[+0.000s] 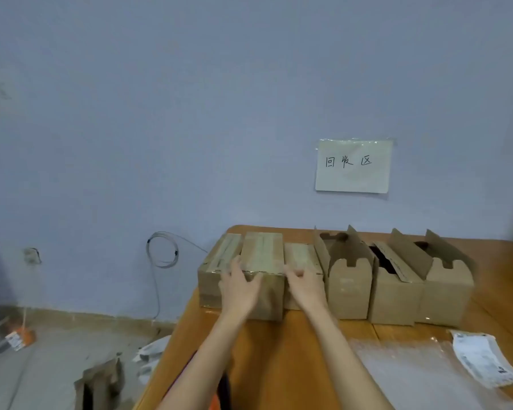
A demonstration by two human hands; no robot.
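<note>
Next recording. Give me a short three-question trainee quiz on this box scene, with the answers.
1. True or false: the paper sign lies on the table.
2. The box between the left hand and the right hand is: A) the leftmost, B) the second taped box from the left, C) the rightmost.
3. Fill in: ___ open boxes stand at the row's right end.
Key: 1 false, it is taped to the wall; 2 B; 3 three.

Brown cardboard boxes (262, 253) on orange-brown table (293, 350), pale blue wall (190, 113) (white sign (353, 180), black characters).
</note>
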